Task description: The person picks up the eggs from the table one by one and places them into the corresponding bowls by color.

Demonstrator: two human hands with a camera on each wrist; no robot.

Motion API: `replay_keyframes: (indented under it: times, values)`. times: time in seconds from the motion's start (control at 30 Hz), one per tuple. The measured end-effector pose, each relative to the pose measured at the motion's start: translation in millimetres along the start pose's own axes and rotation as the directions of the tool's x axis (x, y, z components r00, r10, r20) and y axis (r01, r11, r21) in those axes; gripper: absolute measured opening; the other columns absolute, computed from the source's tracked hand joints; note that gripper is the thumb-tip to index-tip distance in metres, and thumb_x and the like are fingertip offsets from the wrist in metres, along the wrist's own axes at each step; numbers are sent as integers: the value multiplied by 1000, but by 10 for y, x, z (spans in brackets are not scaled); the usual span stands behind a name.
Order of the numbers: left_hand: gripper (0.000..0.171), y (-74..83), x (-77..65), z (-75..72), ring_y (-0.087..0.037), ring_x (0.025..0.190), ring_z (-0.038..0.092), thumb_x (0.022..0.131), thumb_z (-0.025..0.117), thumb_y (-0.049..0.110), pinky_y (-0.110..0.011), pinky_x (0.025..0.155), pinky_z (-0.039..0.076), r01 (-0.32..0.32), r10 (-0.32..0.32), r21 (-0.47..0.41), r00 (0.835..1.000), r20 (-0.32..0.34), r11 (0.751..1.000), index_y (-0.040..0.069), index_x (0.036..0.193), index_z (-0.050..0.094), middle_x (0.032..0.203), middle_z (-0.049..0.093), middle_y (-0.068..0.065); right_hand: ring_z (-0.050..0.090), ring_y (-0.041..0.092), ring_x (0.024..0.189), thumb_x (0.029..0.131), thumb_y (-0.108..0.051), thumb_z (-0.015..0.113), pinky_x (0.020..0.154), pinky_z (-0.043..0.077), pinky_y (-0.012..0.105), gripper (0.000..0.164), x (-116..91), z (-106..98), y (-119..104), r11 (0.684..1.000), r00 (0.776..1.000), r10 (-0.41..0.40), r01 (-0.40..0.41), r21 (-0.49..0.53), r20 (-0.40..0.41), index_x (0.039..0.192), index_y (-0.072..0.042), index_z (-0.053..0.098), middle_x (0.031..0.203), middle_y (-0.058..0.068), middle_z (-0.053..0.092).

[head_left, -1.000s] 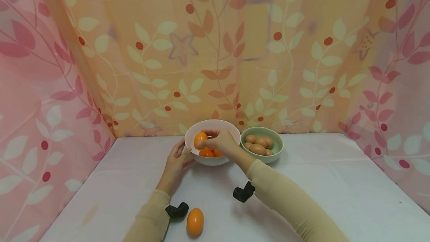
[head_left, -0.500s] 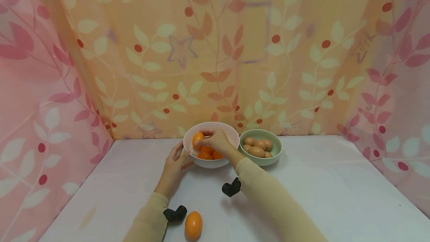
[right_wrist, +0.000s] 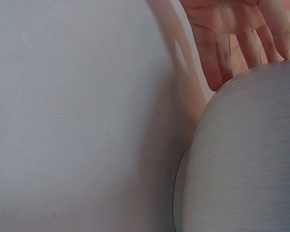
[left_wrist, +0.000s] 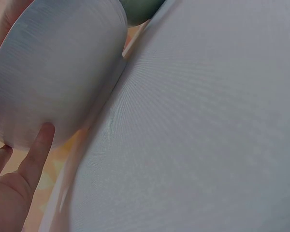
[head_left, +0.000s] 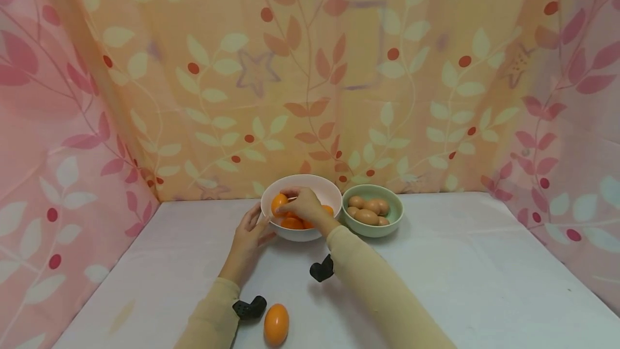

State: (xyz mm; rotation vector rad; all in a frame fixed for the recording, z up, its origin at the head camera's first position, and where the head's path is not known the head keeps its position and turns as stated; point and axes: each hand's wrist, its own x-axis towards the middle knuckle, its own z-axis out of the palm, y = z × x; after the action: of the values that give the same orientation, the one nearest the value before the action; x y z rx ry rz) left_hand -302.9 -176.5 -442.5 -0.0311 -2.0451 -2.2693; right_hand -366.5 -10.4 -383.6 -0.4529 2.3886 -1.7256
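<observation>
A bowl, pink inside and white outside (head_left: 300,235), stands at the back of the table with several orange eggs (head_left: 293,223) in it. My right hand (head_left: 306,206) reaches over its rim and pinches one orange egg (head_left: 278,204) between thumb and fingers near the left inner wall. On the bowl's left, my left hand (head_left: 246,238) rests against the outer wall. In the left wrist view an extended finger (left_wrist: 37,152) touches the bowl's side; the right wrist view shows the left hand's fingers (right_wrist: 222,55) fairly straight along it. Another orange egg (head_left: 276,325) lies by the left sleeve.
Right beside the pink bowl stands a smaller green bowl (head_left: 396,210) holding several brown eggs (head_left: 367,217). A white cloth (head_left: 460,268) covers the table. Patterned curtains (head_left: 310,69) rise behind and at both sides. Black cameras (head_left: 249,308) are strapped at the wrists.
My right forearm has swung left, and the pinched egg sits slightly further left and lower inside the bowl. The left hand stays against the bowl. The whole view has shifted a little.
</observation>
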Motion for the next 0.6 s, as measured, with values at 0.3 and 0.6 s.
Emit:
replay_keyframes:
  times: [0.3, 0.6]
  values:
    - [59, 16, -14, 7, -23, 125, 58, 103, 54, 20, -47, 101, 55, -4, 4, 5, 1000, 7, 1000, 12, 156, 30, 164, 28, -8, 64, 22, 110, 80, -17, 81, 101, 55, 32, 46, -18, -9, -15, 994, 1000, 23, -21, -111, 16, 124, -14, 70, 124, 4, 69]
    - [58, 18, -23, 7, -28, 128, 56, 104, 54, 19, -48, 100, 56, -8, 7, 22, 1000, 8, 1000, 12, 156, 30, 164, 27, -9, 63, 22, 109, 79, -13, 81, 100, 56, 31, 48, -1, 18, 1, 989, 999, 23, -18, -144, 32, 126, -11, 68, 125, 6, 68]
